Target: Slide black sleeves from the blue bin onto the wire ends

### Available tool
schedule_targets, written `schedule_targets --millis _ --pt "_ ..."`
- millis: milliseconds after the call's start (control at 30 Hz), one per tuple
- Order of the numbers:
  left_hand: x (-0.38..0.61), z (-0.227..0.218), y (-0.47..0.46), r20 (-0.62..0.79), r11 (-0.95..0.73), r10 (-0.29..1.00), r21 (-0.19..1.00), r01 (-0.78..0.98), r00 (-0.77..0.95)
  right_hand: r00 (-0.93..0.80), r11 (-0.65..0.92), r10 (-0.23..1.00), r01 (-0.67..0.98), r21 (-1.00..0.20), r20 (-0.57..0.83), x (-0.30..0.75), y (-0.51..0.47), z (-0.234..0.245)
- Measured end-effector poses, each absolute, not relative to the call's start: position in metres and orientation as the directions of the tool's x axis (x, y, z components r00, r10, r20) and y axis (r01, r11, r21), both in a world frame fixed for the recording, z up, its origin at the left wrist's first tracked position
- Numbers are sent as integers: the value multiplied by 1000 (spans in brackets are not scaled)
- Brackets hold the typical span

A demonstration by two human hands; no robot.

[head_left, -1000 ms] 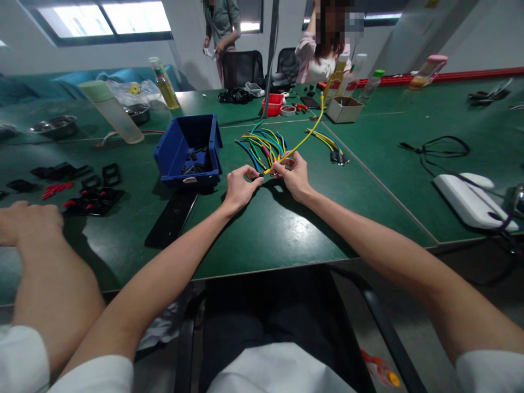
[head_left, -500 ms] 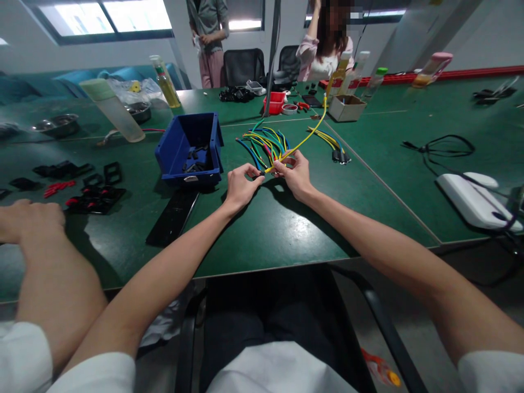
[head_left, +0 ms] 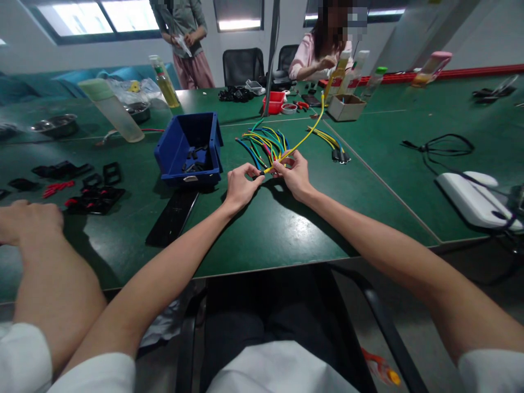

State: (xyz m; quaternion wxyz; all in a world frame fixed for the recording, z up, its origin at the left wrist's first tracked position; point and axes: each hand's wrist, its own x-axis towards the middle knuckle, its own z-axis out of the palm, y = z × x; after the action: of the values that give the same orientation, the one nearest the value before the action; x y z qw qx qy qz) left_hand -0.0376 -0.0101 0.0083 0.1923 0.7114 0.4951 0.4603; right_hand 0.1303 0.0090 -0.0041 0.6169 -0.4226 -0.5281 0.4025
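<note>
My left hand (head_left: pixel 240 186) pinches a small black part (head_left: pixel 258 174), mostly hidden by the fingertips, at the near end of a yellow wire (head_left: pixel 308 134). Close beside it, my right hand (head_left: pixel 296 176) is closed on that same wire, which rises past the fingers in a curve toward the back. Just behind both hands lies a loose bundle of yellow, green, blue and red wires (head_left: pixel 262 140). A smaller wire group (head_left: pixel 327 141) with black ends rests to the right. Left of my hands stands a blue bin (head_left: pixel 164 155) holding small black pieces (head_left: pixel 196 158).
A black phone (head_left: pixel 172 218) lies before the bin. At far left, another person's arm (head_left: pixel 45 262) rests near black and red parts (head_left: pixel 96 199). A metal pole (head_left: pixel 272 60), red tray (head_left: pixel 273 102) and bottles (head_left: pixel 336 79) stand behind. A white device (head_left: pixel 470 202) sits right.
My hands hold nearly the same pose. Across the table, the standing person has shifted left, and the seated person's raised arm has come down.
</note>
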Motion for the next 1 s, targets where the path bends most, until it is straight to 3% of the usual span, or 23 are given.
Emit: schedule_targets --millis 1000 --pt "-35 4 -10 541 -498 839 719 486 58 81 310 949 -84 -947 303 128 4 -1"
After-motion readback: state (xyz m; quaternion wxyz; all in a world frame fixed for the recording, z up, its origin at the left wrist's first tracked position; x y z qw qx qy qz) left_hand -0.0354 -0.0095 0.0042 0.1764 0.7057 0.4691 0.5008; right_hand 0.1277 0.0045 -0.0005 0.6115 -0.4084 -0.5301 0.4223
